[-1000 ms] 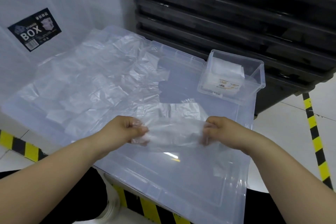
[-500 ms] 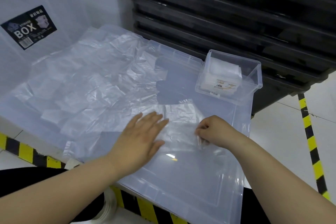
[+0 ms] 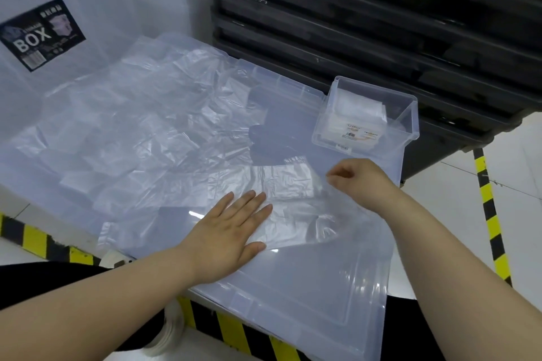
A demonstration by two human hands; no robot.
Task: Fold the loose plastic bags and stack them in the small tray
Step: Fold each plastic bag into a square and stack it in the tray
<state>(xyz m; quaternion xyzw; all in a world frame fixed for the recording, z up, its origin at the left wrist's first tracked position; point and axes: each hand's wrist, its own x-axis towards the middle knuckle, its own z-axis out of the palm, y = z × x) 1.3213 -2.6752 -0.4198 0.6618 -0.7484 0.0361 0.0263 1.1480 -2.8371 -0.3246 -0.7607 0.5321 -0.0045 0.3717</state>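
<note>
One plastic bag: left hand flat on it, right hand pinching it; label reads BOX.

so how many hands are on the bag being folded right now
2. The left hand lies flat on the bag's near left part; the right hand pinches its raised right edge.

The loose plastic bags across the lid's left half are thin translucent film, crinkled and faintly glossy. The lid is hard, smooth, shiny translucent plastic, and the small tray at its far right corner is clear rigid plastic.
</note>
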